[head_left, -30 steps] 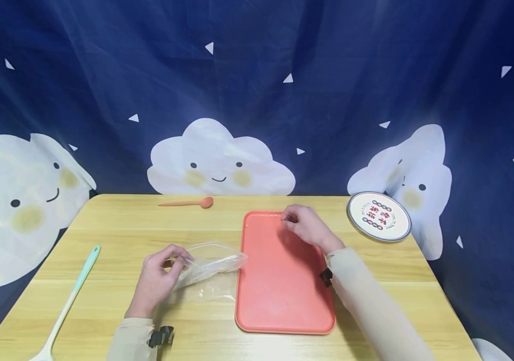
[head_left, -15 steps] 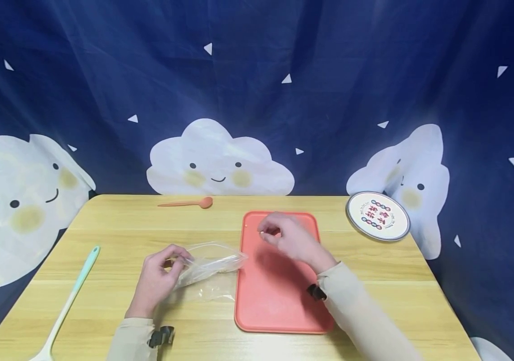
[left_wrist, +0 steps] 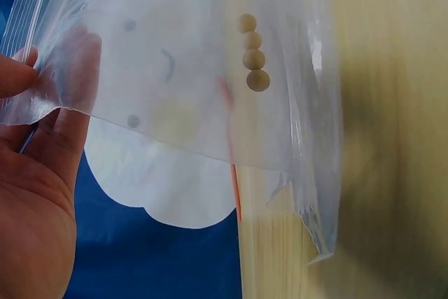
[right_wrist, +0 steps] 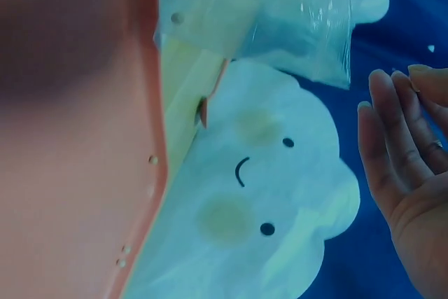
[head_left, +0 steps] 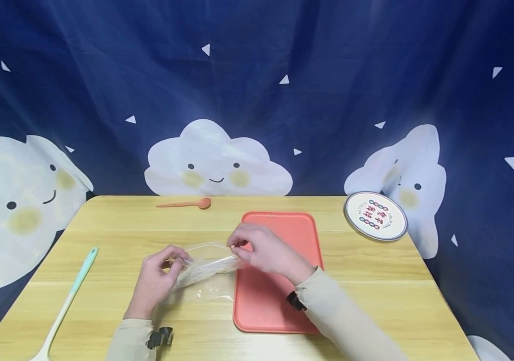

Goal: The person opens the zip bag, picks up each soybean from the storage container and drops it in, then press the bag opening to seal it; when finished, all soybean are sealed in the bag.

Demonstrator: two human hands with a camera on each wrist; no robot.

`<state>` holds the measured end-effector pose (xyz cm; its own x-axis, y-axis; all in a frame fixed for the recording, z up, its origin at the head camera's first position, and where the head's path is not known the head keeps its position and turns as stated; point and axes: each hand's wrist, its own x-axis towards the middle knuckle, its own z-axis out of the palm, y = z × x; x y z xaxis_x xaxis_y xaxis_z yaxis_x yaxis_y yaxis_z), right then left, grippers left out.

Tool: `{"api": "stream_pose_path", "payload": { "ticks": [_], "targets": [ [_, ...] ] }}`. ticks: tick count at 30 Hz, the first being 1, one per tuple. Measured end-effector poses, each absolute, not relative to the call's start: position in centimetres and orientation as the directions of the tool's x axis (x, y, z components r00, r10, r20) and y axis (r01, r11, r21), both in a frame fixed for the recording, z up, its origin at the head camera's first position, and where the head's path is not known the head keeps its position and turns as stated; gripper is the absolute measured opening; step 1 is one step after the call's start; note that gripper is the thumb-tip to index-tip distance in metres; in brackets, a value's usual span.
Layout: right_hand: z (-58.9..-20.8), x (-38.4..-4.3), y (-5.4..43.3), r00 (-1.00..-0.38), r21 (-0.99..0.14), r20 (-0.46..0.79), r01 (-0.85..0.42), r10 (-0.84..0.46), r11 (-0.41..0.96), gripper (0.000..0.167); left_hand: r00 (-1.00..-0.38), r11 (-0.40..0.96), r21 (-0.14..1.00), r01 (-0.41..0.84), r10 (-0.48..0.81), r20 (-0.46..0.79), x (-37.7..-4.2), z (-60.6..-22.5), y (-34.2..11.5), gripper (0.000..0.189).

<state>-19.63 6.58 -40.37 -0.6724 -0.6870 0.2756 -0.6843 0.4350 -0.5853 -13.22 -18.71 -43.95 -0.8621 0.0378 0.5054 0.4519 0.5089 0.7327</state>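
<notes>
My left hand (head_left: 155, 278) pinches the rim of a clear zip bag (head_left: 205, 273) at its left side. The bag's mouth gapes toward the right, and its lower part lies on the table. Several small round beige balls (left_wrist: 253, 59) show in a row inside it in the left wrist view. Thumb and fingertips of my right hand (head_left: 268, 253) pinch one small pale ball (head_left: 232, 246) at the bag's mouth, above the left edge of a red tray (head_left: 279, 316). A few more balls (right_wrist: 126, 248) lie along the tray's edge in the right wrist view.
An orange spoon (head_left: 203, 203) lies at the table's back edge. Along the left side is a long utensil with a mint handle (head_left: 83, 271), its end cut off by the frame. A round printed plate (head_left: 376, 215) sits at the back right.
My right hand has moved from the tray's far edge leftward and nearer, to the bag's mouth, carrying a small ball. The left hand and bag have stayed in place.
</notes>
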Motion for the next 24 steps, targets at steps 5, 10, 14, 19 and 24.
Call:
{"api": "stream_pose_path", "payload": {
  "ticks": [5, 10, 14, 19, 24],
  "targets": [
    [-40.5, -19.7, 5.2, -0.607, -0.501, 0.286, -0.754, -0.741, 0.425, 0.011, -0.861, 0.508, 0.731, 0.455, 0.044, 0.506, -13.2, -44.0, -18.7, 0.027],
    [-40.7, -19.7, 3.9, -0.585, -0.428, 0.280, -0.786, -0.761, 0.447, 0.011, -0.861, 0.509, 0.730, 0.455, 0.042, 0.507, -13.3, -44.1, -18.8, 0.026],
    [-40.9, -19.7, 3.1, -0.557, -0.364, 0.277, -0.815, -0.783, 0.451, 0.011, -0.861, 0.508, 0.732, 0.453, 0.038, 0.506, -13.3, -44.2, -18.8, 0.027],
    [-41.6, -19.8, 2.8, -0.520, -0.329, 0.266, -0.840, -0.811, 0.431, 0.013, -0.861, 0.507, 0.731, 0.457, 0.045, 0.507, -13.3, -44.3, -18.9, 0.027],
    [-41.5, -20.0, 3.2, -0.547, -0.403, 0.266, -0.811, -0.794, 0.424, 0.017, -0.857, 0.507, 0.727, 0.464, 0.049, 0.513, -13.4, -44.4, -19.0, 0.027]
  ]
}}
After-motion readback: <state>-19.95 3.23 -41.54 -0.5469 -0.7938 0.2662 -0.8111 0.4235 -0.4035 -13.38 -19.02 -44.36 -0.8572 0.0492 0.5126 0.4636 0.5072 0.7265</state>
